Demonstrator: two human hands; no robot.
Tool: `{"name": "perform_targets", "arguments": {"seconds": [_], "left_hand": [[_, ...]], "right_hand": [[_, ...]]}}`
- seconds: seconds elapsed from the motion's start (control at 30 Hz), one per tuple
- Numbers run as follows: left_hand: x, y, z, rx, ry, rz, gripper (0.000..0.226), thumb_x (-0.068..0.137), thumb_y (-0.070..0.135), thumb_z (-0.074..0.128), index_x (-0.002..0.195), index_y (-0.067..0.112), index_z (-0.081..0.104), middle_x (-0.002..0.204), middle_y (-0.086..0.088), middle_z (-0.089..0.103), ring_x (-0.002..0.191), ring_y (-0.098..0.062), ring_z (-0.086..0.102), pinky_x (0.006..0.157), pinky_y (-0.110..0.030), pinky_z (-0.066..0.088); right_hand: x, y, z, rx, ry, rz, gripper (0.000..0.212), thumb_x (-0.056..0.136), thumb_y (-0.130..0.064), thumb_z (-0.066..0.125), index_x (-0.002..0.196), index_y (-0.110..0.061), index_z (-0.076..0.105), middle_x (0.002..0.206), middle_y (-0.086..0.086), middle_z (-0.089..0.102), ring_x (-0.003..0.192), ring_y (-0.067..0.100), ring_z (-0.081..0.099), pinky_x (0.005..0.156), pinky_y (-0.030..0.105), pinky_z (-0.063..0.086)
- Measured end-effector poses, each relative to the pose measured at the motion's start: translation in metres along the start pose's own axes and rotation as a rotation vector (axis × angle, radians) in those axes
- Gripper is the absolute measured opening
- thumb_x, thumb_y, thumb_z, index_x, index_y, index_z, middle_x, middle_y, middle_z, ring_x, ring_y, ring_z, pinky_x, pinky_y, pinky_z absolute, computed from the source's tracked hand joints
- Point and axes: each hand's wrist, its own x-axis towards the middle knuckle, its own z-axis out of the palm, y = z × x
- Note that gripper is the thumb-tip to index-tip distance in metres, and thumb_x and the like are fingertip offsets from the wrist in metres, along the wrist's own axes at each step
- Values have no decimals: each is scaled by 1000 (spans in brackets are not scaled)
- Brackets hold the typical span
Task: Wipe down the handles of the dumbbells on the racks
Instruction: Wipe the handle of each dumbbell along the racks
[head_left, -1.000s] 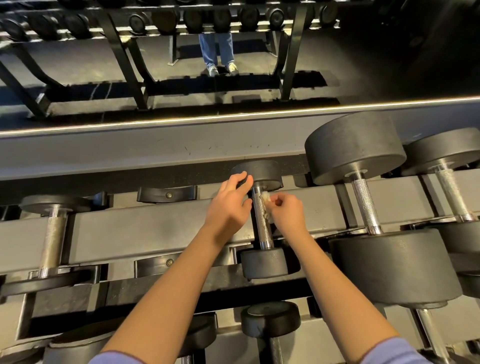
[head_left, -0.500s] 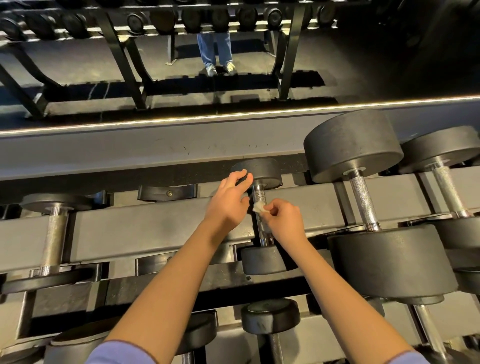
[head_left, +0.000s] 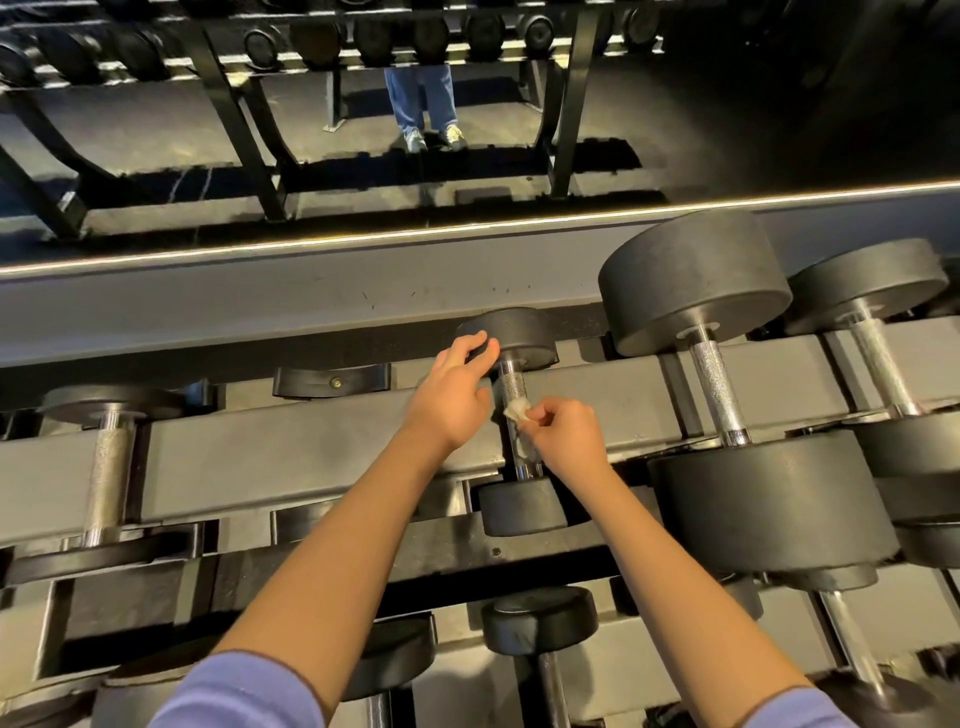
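Head view. A grey steel rack (head_left: 322, 457) with two sloping tiers fills the lower part of the field, and black cradles are fixed along its beams; one empty cradle (head_left: 332, 382) is seen on the upper tier. Behind the rack a grey ledge (head_left: 260, 312) is edged by a thin lit strip (head_left: 467, 228), above which a dark floor, a second rack (head_left: 234, 104) loaded with dumbbells, and a pair of legs in blue jeans (head_left: 423, 98) are visible. On the upper tier a large dumbbell (head_left: 691, 280) with a knurled bar is seated to the right of centre, a further one (head_left: 867, 283) is set just beside it, and a flat-headed dumbbell (head_left: 106, 467) is placed well apart at the left. More dumbbells (head_left: 540, 618) are held on the lower tier. The small dumbbell (head_left: 519, 506) is seated in the middle of the upper tier, between the empty cradle and the large dumbbell, with its handle (head_left: 511, 387) pointing away from the viewer. Both forearms are extended from lilac sleeves (head_left: 244, 696) toward it. The left hand (head_left: 452, 400) is laid against the far head of the small dumbbell, its fingers (head_left: 470, 345) nearly straight and resting on the rim, nothing being gripped. The right hand (head_left: 569, 434) is curled, and a small white wipe (head_left: 518, 409) is pinched between thumb and fingertips and pressed against the right side of the handle near its middle. The two hands are kept close together, separated only by the handle.
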Motion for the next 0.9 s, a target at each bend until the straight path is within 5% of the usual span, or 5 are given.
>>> {"name": "perform_targets", "arguments": {"seconds": [0.27, 0.4, 0.57, 0.77, 0.9], "left_hand": [[-16, -3, 5, 68, 22, 32, 57, 94, 12, 50, 148, 17, 31, 156, 0, 23, 142, -21, 21, 115, -40, 25], [-68, -19, 14, -11, 100, -4, 44, 96, 14, 48, 139, 13, 46, 139, -3, 46, 129, -21, 39, 108, -31, 28], [-161, -53, 48, -56, 160, -50, 29, 94, 7, 47, 119, 10, 61, 111, 0, 59, 109, -23, 54, 96, -26, 39], [-249, -103, 88, -133, -71, -405, 34, 98, 19, 45, 130, 22, 55, 130, 3, 54, 123, -17, 50, 99, -26, 38], [-281, -122, 106, 29, -252, -392, 45, 103, 27, 34, 148, 20, 33, 152, 4, 33, 138, -13, 33, 111, -23, 26]], "right_hand": [[-30, 3, 0, -103, 28, 42, 4, 86, -17, 65, 85, -13, 66, 83, 5, 66, 79, 24, 62, 67, 33, 51], [-52, 3, 1, 3, 234, -75, 11, 90, -22, 63, 92, -12, 66, 81, 1, 64, 75, 17, 60, 65, 33, 50], [-106, -3, 17, 28, 388, -289, 7, 89, -19, 64, 93, -13, 65, 82, -4, 60, 80, 8, 51, 66, 15, 36], [-165, 23, 71, -46, 242, -280, 5, 87, -15, 67, 90, -12, 67, 81, -3, 61, 79, 13, 52, 66, 24, 42], [-201, 51, 107, -15, 55, -71, 5, 87, -17, 66, 83, -14, 64, 77, -3, 59, 76, 14, 52, 64, 22, 37]]}}
